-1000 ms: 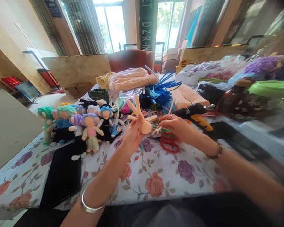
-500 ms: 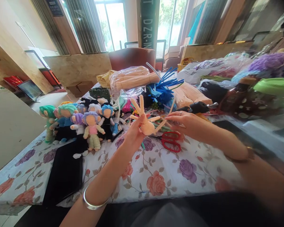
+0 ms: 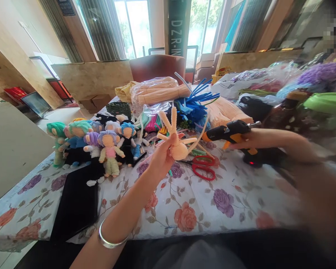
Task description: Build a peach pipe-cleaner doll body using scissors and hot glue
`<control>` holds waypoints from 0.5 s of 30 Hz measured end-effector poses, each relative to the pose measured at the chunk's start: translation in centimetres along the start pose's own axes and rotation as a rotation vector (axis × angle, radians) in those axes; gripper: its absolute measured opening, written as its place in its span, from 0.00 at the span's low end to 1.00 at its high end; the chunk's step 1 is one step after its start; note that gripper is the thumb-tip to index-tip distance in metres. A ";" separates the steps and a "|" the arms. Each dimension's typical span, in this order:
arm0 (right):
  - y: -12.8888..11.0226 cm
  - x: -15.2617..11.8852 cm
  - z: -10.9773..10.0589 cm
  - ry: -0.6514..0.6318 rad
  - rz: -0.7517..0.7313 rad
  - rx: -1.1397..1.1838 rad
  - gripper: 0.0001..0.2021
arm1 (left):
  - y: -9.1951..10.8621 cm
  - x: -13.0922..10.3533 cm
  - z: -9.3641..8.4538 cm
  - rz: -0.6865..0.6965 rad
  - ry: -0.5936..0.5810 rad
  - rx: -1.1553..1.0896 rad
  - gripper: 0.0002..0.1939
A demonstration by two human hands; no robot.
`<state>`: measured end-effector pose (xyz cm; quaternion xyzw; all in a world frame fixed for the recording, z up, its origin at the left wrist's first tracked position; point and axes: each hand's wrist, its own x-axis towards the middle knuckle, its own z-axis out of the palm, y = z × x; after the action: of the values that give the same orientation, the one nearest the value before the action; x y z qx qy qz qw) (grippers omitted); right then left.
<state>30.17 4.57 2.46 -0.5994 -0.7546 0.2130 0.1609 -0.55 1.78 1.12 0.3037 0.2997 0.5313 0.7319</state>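
My left hand point(image 3: 168, 151) pinches a peach pipe-cleaner doll point(image 3: 178, 150), its round head down and its limbs spreading upward. One long loose pipe-cleaner end point(image 3: 198, 139) curves off to the right. At the right, my right hand point(image 3: 248, 139) is wrapped round the handle of a black and orange glue gun point(image 3: 226, 131), whose orange end points toward the doll but stays apart from it. A small red light glows at the tool's base. Red-handled scissors point(image 3: 203, 167) lie on the flowered tablecloth point(image 3: 184, 201) below the doll.
Several finished dolls point(image 3: 109, 149) with coloured hair stand at the left, behind a black tablet-like slab point(image 3: 77, 203). Bundled peach pipe cleaners point(image 3: 159, 93) and blue ones point(image 3: 197, 99) are piled at the back. A green-lidded container point(image 3: 326, 102) stands at the right.
My right hand has left the doll's loose pipe-cleaner end, moved right and taken hold of the glue gun. My left hand and the doll have shifted slightly to the right.
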 end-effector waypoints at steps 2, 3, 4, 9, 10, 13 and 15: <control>-1.2 0.9 0.0 -0.060 0.008 0.115 0.11 | -0.1 -0.1 -0.1 0.017 -0.056 -0.002 0.11; -1.7 1.1 0.1 -0.040 0.020 0.180 0.10 | -0.1 -0.1 -0.1 0.027 -0.080 0.002 0.12; -2.2 1.0 0.3 -0.015 0.027 0.213 0.09 | -0.2 -0.1 -0.1 0.038 -0.098 0.009 0.12; -4.7 -0.7 0.5 0.111 0.116 0.356 0.02 | -0.5 -0.1 -0.2 0.111 -0.093 0.063 0.17; -5.2 -1.1 0.4 0.142 0.142 0.401 0.02 | -0.5 -0.1 -0.2 0.128 -0.077 0.074 0.18; -6.0 -2.4 0.1 0.232 0.214 0.559 0.07 | -0.5 -0.2 0.0 0.179 -0.021 0.106 0.20; -6.3 -3.2 0.1 0.310 0.225 0.625 0.11 | -0.5 -0.3 0.1 0.201 0.020 0.114 0.22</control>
<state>25.57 0.23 5.61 -0.6257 -0.5491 0.3562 0.4244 -0.24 1.36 0.89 0.3678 0.3048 0.5872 0.6535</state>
